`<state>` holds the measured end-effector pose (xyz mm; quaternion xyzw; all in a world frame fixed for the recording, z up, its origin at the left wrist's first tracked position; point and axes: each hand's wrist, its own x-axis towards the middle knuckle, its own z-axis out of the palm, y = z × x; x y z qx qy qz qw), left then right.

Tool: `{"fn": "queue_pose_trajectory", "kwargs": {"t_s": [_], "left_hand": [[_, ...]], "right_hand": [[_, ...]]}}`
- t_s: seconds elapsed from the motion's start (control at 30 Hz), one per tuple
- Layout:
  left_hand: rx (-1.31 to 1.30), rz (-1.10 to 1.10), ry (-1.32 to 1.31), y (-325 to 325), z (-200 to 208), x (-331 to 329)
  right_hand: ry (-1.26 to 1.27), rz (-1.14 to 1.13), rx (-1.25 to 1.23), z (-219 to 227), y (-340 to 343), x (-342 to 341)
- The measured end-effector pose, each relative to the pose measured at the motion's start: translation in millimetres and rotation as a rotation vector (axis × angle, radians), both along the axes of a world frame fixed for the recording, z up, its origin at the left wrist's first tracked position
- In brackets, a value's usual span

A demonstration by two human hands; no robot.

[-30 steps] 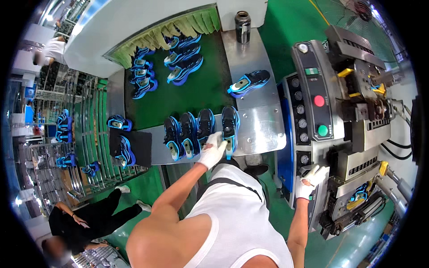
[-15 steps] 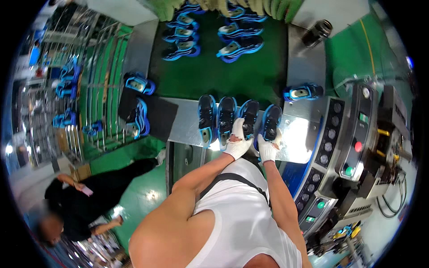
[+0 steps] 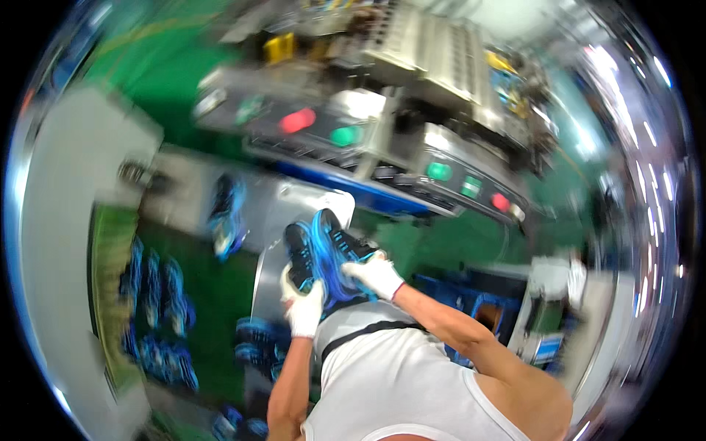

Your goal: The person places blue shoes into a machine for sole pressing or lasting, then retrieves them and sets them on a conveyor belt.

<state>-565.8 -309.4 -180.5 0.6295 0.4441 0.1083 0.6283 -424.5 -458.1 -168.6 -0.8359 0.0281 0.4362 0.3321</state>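
Two black and blue sneakers are held side by side in front of my body, their toes pointing away from me. White-gloved, my left hand point(image 3: 302, 303) is closed round the heel end of the left sneaker point(image 3: 299, 246). My right hand point(image 3: 376, 277), gloved the same way, grips the side of the right sneaker point(image 3: 340, 241). The shoes touch along their blue soles. Motion blur hides the finer detail of the fingers. Beside my left forearm, more sneakers point(image 3: 256, 339) sit at the bench edge.
Ahead stands a machine with a control panel point(image 3: 276, 121) of red and green buttons. A metal bench point(image 3: 271, 272) lies beneath and left of the shoes. Leftward, a green conveyor belt point(image 3: 213, 294) carries several sneakers point(image 3: 176, 294). A single sneaker point(image 3: 226, 214) rests on its metal border.
My view has swung right toward the machine. The two right-hand sneakers of the row have come off the bench in my hands. The person at the left is out of view.
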Motion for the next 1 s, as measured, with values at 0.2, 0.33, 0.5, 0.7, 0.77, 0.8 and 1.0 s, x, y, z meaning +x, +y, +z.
{"fn": "queue_pose_trajectory", "kwargs": {"t_s": [0.2,0.33,0.5,0.7,0.77,0.8,1.0], "left_hand": [[0.157,-0.534,-0.164,-58.1,44.0,62.5],[-0.009,-0.933,-0.285,-141.7,102.9,114.8],[-0.054,-1.3,-0.414,-271.8,159.5,163.4],[-0.128,-1.767,-0.723,-465.0,200.6,205.1],[0.003,-1.832,-0.853,-538.8,200.5,208.4],[0.047,-1.847,-0.89,-574.6,198.5,207.6],[0.23,-1.852,-0.964,-773.4,103.8,172.6]], "right_hand": [[-0.1,-0.527,-0.001,70.4,-118.6,-11.2],[-0.407,-0.767,0.004,74.7,-221.8,-48.8],[-0.761,-1.467,0.464,119.5,-335.4,-63.4],[-1.237,-1.954,-0.246,194.0,-483.7,-115.7],[-1.109,-2.003,-0.6,211.2,-535.0,-143.6],[-0.981,-2.012,-0.693,215.9,-559.4,-155.4],[-0.342,-1.771,-1.17,135.5,-717.5,-219.0]]}}
